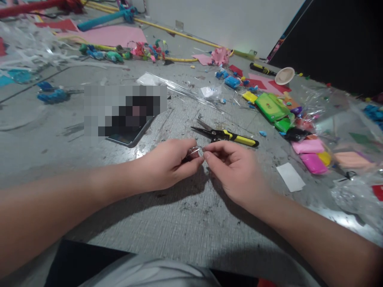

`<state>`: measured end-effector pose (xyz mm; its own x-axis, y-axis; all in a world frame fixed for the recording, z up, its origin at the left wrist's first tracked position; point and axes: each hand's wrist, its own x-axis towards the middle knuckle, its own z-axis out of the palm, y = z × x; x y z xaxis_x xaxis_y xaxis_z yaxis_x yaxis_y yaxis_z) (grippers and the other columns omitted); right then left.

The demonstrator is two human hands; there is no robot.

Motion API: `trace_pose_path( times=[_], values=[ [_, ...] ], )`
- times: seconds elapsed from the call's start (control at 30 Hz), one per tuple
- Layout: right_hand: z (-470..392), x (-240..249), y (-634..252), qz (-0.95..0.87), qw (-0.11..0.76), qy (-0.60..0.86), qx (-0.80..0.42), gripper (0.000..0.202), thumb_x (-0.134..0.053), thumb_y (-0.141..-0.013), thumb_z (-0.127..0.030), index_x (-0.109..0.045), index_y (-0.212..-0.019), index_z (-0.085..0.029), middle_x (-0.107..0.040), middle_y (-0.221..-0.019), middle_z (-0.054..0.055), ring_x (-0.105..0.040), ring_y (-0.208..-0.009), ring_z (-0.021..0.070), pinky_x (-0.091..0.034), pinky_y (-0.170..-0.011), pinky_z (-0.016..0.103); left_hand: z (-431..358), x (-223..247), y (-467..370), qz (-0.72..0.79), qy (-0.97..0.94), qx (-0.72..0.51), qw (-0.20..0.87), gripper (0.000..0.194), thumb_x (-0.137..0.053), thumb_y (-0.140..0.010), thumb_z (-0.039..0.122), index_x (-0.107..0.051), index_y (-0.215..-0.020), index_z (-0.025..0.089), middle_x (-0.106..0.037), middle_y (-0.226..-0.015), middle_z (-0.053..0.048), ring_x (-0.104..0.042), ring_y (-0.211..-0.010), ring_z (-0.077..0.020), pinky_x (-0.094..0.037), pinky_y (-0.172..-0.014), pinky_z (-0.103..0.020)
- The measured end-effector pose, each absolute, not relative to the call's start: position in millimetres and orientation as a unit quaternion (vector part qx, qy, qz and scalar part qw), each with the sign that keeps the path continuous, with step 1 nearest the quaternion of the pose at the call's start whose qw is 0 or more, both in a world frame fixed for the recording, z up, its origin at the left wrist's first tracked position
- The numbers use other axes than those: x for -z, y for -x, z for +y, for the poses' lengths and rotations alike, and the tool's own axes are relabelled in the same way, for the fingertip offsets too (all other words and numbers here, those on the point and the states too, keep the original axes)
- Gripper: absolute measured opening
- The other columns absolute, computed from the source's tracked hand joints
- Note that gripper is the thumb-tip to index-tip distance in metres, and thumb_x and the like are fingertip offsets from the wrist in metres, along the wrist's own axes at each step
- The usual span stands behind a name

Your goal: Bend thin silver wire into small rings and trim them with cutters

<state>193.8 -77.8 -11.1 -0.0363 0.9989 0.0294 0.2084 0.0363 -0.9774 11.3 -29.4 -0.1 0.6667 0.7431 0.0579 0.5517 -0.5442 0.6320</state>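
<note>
Near the middle of the view, a small loop of thin silvery wire [195, 150] shows between my two hands. My left hand [176, 161] is closed on it, thumb and fingers pressed together. From the other side, my right hand [231, 165] pinches the wire's end with thumb and forefinger, the fingertips nearly touching those of my left hand. Just beyond my hands lie black-and-yellow pliers [239, 138], their jaws apart and pointing left. A dark phone [130, 135], partly blurred out, lies behind my left hand.
Long thin wires [182, 91] lie beyond the phone. Coloured clay packets [271, 107] and a white card [290, 177] are on the right. Clear plastic strips [32, 48] lie at the back left, near pink paper [116, 36]. A cutter [261, 69] lies beside a round lid [284, 75].
</note>
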Motion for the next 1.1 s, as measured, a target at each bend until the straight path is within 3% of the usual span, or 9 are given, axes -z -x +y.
trace_pose_path(
  times=[0.27,0.57,0.9,1.1],
  values=[
    [-82.1,16.5,-190.5,-0.504,0.478,0.468,-0.547,0.021,-0.069,-0.092,-0.037,-0.062,-0.099,-0.019,-0.057,-0.069,-0.003,-0.049,-0.056,0.0089,-0.036,-0.049,0.023,-32.1,-4.6,-12.3,0.373,-0.848,-0.194,0.324,0.028,-0.052,-0.091,0.030,-0.041,-0.067,0.021,-0.042,-0.052,0.008,-0.037,-0.048,-0.0073,-0.029,-0.047,-0.022],
    [-86.4,15.3,-189.0,-0.480,0.464,0.410,-0.621,0.016,-0.061,-0.096,-0.036,-0.055,-0.097,-0.021,-0.042,-0.055,-0.011,-0.035,-0.042,0.0057,-0.026,-0.042,0.020,-34.3,-4.4,-8.8,0.342,-0.829,-0.203,0.393,0.027,-0.055,-0.091,0.030,-0.045,-0.068,0.019,-0.044,-0.057,0.007,-0.040,-0.051,-0.0068,-0.032,-0.047,-0.019],
    [-82.6,7.6,-191.0,-0.453,0.436,0.357,-0.691,0.018,-0.066,-0.088,-0.034,-0.057,-0.089,-0.019,-0.045,-0.057,-0.009,-0.035,-0.043,0.0044,-0.025,-0.042,0.018,-32.0,-4.6,-4.3,0.250,-0.783,-0.203,0.532,0.024,-0.057,-0.092,0.025,-0.044,-0.072,0.020,-0.042,-0.062,0.006,-0.036,-0.053,-0.0075,-0.032,-0.046,-0.020],
    [-83.3,8.7,-186.8,-0.365,0.442,0.354,-0.739,0.012,-0.066,-0.087,-0.028,-0.056,-0.090,-0.021,-0.039,-0.053,-0.012,-0.026,-0.038,0.0035,-0.021,-0.038,0.017,-29.2,-5.5,-4.0,0.267,-0.803,-0.207,0.491,0.026,-0.056,-0.092,0.022,-0.041,-0.070,0.020,-0.037,-0.061,0.007,-0.035,-0.053,-0.0066,-0.030,-0.047,-0.019]
  ],
)
